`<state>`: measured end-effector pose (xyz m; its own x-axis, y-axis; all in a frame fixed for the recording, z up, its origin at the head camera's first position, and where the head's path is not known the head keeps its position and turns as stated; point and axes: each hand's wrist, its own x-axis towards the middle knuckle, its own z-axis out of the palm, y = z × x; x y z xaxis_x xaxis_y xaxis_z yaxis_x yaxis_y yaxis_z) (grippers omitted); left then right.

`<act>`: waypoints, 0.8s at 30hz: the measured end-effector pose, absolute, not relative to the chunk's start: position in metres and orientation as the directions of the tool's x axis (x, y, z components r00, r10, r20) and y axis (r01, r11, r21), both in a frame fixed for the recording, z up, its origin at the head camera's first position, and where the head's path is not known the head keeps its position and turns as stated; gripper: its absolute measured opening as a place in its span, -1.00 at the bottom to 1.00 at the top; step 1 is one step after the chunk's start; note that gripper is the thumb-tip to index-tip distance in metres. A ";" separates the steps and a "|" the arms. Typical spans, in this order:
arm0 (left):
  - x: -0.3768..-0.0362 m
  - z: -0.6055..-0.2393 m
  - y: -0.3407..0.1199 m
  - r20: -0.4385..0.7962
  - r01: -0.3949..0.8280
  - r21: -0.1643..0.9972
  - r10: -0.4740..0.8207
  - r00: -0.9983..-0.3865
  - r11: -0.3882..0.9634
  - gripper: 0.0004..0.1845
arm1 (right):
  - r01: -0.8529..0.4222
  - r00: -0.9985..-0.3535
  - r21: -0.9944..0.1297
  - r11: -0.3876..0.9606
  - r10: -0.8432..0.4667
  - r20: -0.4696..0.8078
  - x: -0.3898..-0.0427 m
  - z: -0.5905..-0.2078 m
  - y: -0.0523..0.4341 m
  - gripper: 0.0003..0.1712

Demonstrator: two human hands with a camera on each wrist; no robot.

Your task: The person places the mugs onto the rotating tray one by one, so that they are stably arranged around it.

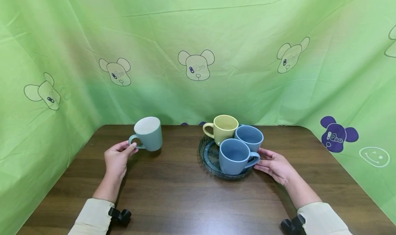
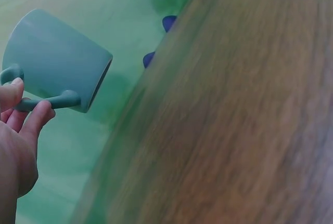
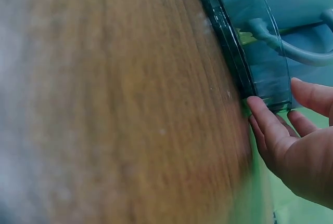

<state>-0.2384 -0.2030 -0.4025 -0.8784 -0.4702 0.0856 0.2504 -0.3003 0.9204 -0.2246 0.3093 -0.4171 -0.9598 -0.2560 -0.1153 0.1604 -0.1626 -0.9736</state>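
My left hand (image 1: 131, 146) pinches the handle of a grey-green mug (image 1: 149, 133) at the table's back left. The mug is tilted, and I cannot tell whether its base touches the wood. The left wrist view shows finger and thumb (image 2: 31, 110) round the handle of this mug (image 2: 54, 60). My right hand (image 1: 262, 160) rests with straight fingers against the right rim of a dark teal glass plate (image 1: 206, 157). On it stand a yellow mug (image 1: 225, 129) and two blue mugs (image 1: 250, 138) (image 1: 234, 156). In the right wrist view, fingertips (image 3: 263, 114) touch the plate's rim (image 3: 229, 57).
The brown wooden table (image 1: 173, 190) has rounded back corners. Green cloth with bear prints (image 1: 198, 39) hangs close behind it and along both sides.
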 end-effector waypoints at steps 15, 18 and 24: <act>-0.240 -0.402 -0.190 0.086 0.220 0.933 -0.416 -0.905 -0.285 -0.70 | 0.180 -0.968 -0.967 -0.178 -0.209 -0.142 -0.219 -0.414 0.301 -0.08; -0.240 -0.402 -0.187 0.093 0.221 0.934 -0.405 -0.909 -0.282 -0.74 | 0.182 -0.970 -0.964 -0.194 -0.197 -0.143 -0.217 -0.413 0.299 -0.07; -0.241 -0.402 -0.181 0.111 0.235 0.927 -0.384 -0.917 -0.293 -0.72 | 0.176 -0.974 -0.960 -0.218 -0.180 -0.138 -0.214 -0.413 0.296 -0.04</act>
<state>-0.2411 -0.1806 -0.4022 -0.9165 -0.3842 0.1114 0.2354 -0.2929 0.9267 -0.2140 0.2955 -0.4130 -0.9740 -0.1799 -0.1376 0.1759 -0.2181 -0.9600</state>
